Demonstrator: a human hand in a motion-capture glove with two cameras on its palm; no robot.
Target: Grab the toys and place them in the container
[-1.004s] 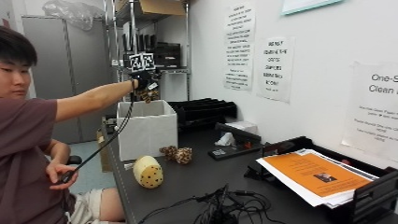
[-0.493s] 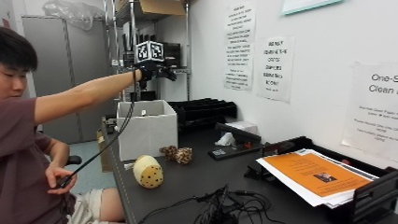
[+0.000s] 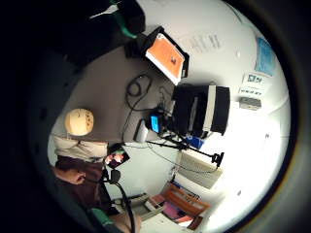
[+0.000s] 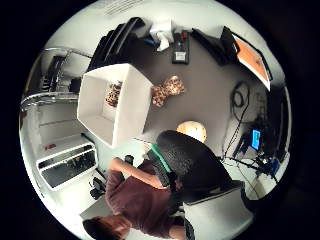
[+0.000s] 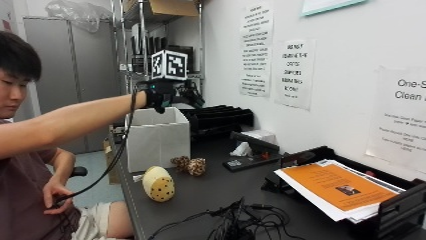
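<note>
1. While the arm stretches out over the table (image 5: pixel 200 200), we see the gloved right hand (image 5: pixel 162 95) hovering above the white container (image 5: pixel 158 140), clear of its rim.
2. We can't tell the finger posture from any view; nothing shows in the hand, so we leave the grip unjudged.
3. From the thumb-side palm view we look straight down into the container (image 4: pixel 131 107), and one spotted brown toy (image 4: pixel 114 94) lies inside it against a wall.
4. Just beside the container on the dark tabletop sits a second spotted brown toy (image 5: pixel 188 165), close to the container's corner but apart from it.
5. Nearer the table's front edge we find the yellow egg-shaped toy (image 5: pixel 158 183) with dark dots, well apart from the container.
6. Over by the wall, a black tray (image 5: pixel 399 210) holds papers with an orange sheet (image 5: pixel 336 186) on top, and a tangle of black cables (image 5: pixel 239 225) lies in front.
7. The person's bare hand (image 5: pixel 56 192) rests low by the chair.
</note>
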